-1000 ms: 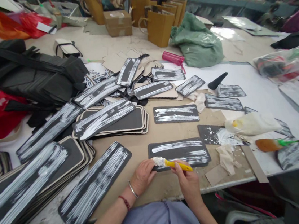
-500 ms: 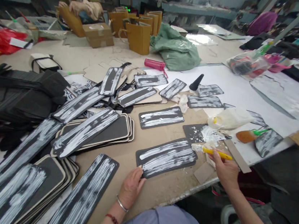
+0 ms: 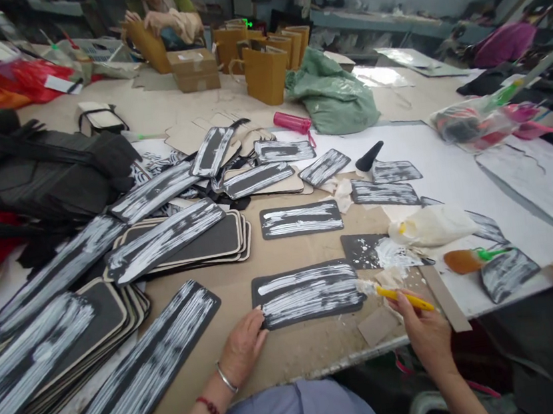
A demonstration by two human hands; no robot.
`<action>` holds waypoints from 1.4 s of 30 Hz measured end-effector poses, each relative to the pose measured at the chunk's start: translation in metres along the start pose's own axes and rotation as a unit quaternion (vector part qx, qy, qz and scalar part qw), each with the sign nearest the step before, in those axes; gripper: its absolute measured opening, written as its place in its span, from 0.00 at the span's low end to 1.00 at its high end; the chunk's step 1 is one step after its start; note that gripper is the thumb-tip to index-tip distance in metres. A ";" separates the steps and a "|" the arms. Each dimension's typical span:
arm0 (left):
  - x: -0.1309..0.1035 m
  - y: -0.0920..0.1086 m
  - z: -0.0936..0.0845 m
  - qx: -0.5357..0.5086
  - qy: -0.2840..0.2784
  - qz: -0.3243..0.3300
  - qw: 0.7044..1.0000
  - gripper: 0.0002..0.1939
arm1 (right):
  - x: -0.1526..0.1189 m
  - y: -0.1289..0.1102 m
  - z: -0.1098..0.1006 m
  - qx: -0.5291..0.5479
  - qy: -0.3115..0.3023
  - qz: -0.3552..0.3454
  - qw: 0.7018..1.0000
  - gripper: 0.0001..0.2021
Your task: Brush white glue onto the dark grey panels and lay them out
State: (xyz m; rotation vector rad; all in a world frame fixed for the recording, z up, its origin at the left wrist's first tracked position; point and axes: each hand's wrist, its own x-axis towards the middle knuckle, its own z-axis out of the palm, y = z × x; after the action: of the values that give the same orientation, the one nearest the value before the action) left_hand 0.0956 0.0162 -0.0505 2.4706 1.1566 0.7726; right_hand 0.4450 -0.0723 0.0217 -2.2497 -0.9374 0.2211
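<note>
A dark rectangular panel (image 3: pixel 312 291) streaked with white paste lies in front of me. At its lower left corner, my left hand (image 3: pixel 246 345) has its fingers closed on the edge. My right hand (image 3: pixel 426 333) grips a brush (image 3: pixel 403 297) by its yellow handle. The pale bristles meet the panel's right end. Just behind the brush is a dark board (image 3: pixel 362 250) spotted and smeared with white paste. Another streaked panel (image 3: pixel 301 220) lies flat beyond the one I hold. To the left, a long streaked strip (image 3: pixel 150 370) rests at an angle.
Stacked dark panels with pale edges (image 3: pixel 239 235) and black fabric pieces (image 3: pixel 48 154) crowd the left. On the right lie a whitish plastic bag (image 3: pixel 434 224) and an orange-brown brush (image 3: pixel 459 262). Across the table, a person (image 3: pixel 173 18) handles a tan bag near several others (image 3: pixel 265 74).
The brush has moved slightly towards me and is now at the panel's right end. My left hand stays on the corner. The whole view has shifted a little.
</note>
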 end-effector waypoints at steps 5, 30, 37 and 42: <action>-0.003 0.010 0.001 -0.001 0.003 -0.037 0.999 0.10 | -0.015 -0.015 -0.006 -0.094 0.025 -0.023 0.995 0.28; 0.016 0.068 0.008 -0.331 0.073 -0.517 0.786 0.07 | -0.044 -0.064 0.097 0.377 -0.243 0.236 0.862 0.21; 0.023 0.052 0.015 -0.222 0.031 -0.523 0.823 0.09 | -0.043 -0.061 0.100 0.385 -0.238 0.243 0.858 0.23; 0.010 0.054 0.014 -0.017 -0.026 -0.350 0.936 0.03 | -0.041 -0.060 0.101 0.386 -0.245 0.257 0.851 0.22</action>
State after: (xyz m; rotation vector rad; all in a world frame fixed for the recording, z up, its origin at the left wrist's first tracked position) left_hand 0.1421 -0.0102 -0.0323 1.8127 1.8138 0.4957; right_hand 0.3412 -0.0165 -0.0197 -1.6264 -0.3242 1.2277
